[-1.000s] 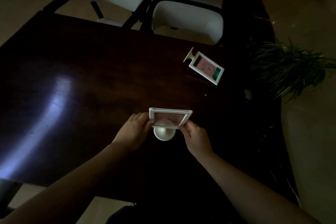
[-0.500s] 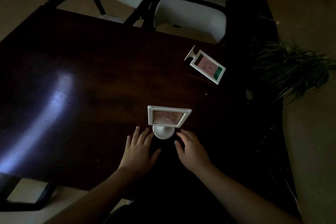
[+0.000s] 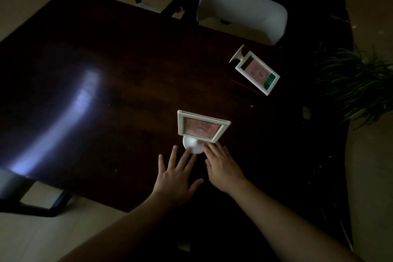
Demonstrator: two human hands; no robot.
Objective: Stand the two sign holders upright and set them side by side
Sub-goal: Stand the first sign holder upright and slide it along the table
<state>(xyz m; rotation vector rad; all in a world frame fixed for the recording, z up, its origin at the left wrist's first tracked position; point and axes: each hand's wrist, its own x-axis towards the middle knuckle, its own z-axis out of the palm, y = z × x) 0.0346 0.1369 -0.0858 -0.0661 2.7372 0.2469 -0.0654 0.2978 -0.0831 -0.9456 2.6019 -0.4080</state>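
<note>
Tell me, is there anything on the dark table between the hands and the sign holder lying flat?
Only the standing white-framed sign holder sits in front of both hands; past it, bare dark wooden table leads to the lying white-framed sign holder.

Way too dark, nothing's readable: the pink inserts in the standing sign holder (image 3: pixel 201 128) and the lying sign holder (image 3: pixel 256 71) are just blurs.

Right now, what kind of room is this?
Probably a meeting or dining room, dimly lit: a long dark wooden table, white padded chairs pushed up to it, and a leafy potted plant beside it.
</note>
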